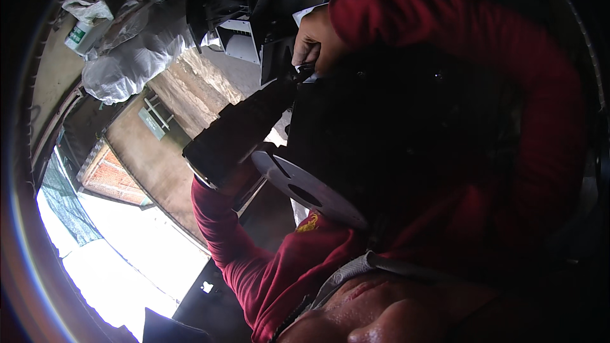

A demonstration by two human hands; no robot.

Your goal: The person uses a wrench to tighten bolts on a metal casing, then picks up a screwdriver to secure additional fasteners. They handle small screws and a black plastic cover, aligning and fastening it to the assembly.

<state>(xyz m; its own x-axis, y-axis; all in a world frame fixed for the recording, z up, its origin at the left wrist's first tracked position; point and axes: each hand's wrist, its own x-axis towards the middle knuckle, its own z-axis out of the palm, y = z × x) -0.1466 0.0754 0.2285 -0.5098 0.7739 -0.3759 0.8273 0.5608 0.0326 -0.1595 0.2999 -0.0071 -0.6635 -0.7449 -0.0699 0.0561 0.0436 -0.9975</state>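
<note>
Left hand (243,178) clamped round dark tool (238,128).
Right hand (319,39) curls at tool's tip, hold unclear; pale, flat, slotted plate (308,181) beside tool.

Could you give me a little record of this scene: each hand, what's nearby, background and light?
Left hand: in shadow, seemingly gripping a dark tool
Right hand: fingers bent at the tool's far end; what they hold is unclear
Clothing: red sleeves
Nearby: pale plate with holes
Background: crumpled white wrapping, white-and-green container
Light: bright opening at left; right side mostly too dark to read
</note>
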